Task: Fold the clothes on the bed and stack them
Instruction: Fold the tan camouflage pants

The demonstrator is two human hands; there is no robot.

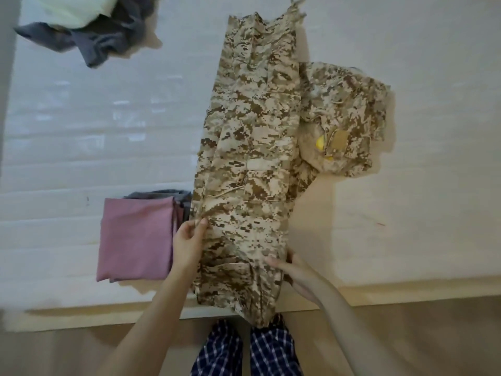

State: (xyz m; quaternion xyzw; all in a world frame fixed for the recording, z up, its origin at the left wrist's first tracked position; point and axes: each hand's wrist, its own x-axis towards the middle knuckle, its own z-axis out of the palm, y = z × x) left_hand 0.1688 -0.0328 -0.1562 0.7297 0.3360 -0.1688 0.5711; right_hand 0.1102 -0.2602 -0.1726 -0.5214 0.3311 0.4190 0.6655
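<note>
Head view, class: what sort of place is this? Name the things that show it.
Probably a bedroom: a white quilted bed holds camouflage trousers, a folded pink garment and a heap of unfolded clothes.

Outstretched camouflage trousers [252, 147] on bed [108, 137]

Left of the camouflage trousers [252, 158], bare bed [108, 131] lies open beside their middle. A folded pink stack [135, 237] crowds their near left edge. A crumpled camouflage jacket [344, 118] touches their right side, with open sheet nearer. A grey heap [103, 42] sits far left.
</note>
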